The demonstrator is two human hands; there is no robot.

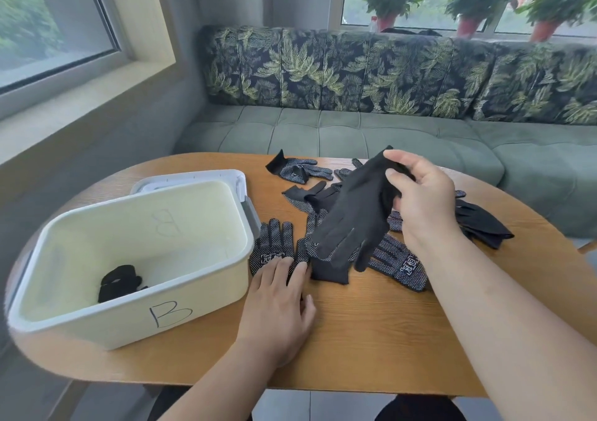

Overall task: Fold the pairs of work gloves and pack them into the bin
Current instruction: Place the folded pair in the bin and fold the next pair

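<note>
My right hand point(420, 201) pinches the cuff of a black glove point(352, 214) and holds it up above the table, fingers hanging down. My left hand point(277, 307) lies flat with its fingertips pressing a dotted black glove point(273, 246) on the table, next to the bin. The cream bin point(200, 291) marked "B" stands at the left and holds one folded black bundle point(119, 283). Several more black gloves point(300, 168) lie scattered behind and under the lifted one, including a dotted one point(400, 264) at the right.
The oval wooden table point(371, 333) has bare wood in front of me. The bin's white lid point(190, 180) lies behind the bin. A green sofa point(323, 130) with leaf-print cushions runs behind the table, with potted plants on the sill.
</note>
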